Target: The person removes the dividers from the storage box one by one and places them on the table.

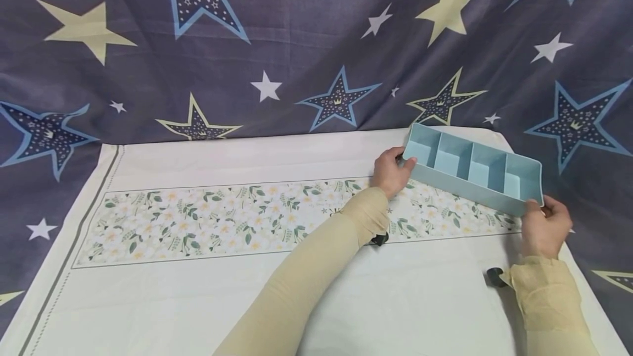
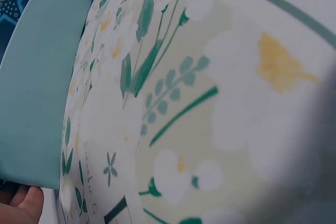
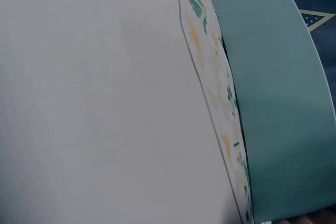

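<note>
A light blue organizer box [image 1: 460,187] with several side-by-side compartments sits at the right rear of the table, slanted so its right end is nearer. Nothing shows inside its compartments. My left hand [image 1: 392,173] grips the box's left end, thumb on the near side and other fingers partly hidden behind the corner. At the opposite end my right hand [image 1: 546,228] holds the right corner, its thumb against the near wall. The left wrist view catches fingers [image 2: 23,205] at the box's lower corner; in the right wrist view the long wall [image 3: 283,103] fills the right side.
A white tablecloth [image 1: 198,306] with a flowered band [image 1: 207,218] covers the table. Behind it hangs a dark curtain [image 1: 306,26] printed with stars, close to the box's far side. Small black pieces [image 1: 496,277] sit at both wrists.
</note>
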A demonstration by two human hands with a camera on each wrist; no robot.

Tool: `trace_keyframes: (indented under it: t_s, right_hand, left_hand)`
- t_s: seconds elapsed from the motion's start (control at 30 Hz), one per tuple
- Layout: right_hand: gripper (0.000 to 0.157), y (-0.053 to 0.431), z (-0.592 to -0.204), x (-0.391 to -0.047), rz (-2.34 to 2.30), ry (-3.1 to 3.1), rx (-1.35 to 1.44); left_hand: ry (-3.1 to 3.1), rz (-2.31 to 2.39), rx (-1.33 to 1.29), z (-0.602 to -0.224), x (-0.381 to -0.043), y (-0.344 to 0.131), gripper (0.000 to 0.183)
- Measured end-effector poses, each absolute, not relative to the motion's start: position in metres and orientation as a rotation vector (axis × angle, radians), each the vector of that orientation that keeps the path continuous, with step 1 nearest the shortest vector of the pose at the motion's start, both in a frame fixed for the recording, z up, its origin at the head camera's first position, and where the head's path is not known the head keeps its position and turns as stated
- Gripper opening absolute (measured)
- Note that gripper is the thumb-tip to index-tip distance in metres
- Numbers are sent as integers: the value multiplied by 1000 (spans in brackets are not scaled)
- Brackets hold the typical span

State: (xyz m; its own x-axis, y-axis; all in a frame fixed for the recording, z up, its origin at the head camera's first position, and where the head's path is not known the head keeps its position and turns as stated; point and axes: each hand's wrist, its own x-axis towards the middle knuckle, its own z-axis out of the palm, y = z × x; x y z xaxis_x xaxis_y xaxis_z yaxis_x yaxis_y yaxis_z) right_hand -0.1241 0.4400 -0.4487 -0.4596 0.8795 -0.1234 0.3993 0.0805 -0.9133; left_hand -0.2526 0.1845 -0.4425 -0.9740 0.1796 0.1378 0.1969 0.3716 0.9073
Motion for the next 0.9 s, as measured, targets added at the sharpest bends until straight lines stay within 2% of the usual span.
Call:
trace_keyframes:
  t_s: [0.37,0.73,0.9]
  right_hand:
    - [41,460,-474,-131,1278,-1982,-1209]
    - [47,426,-444,-119,1308,-2031,-1224]
    - [44,455,-482,-133,1254,-2030,-1215]
  left_hand:
    - [-2619,-1727,-335,-443,-252,176,41]
    - [-2644,-1770,-253,-444,-244,166,42]
    - [-2620,-1787,-250,-444,-241,158,40]
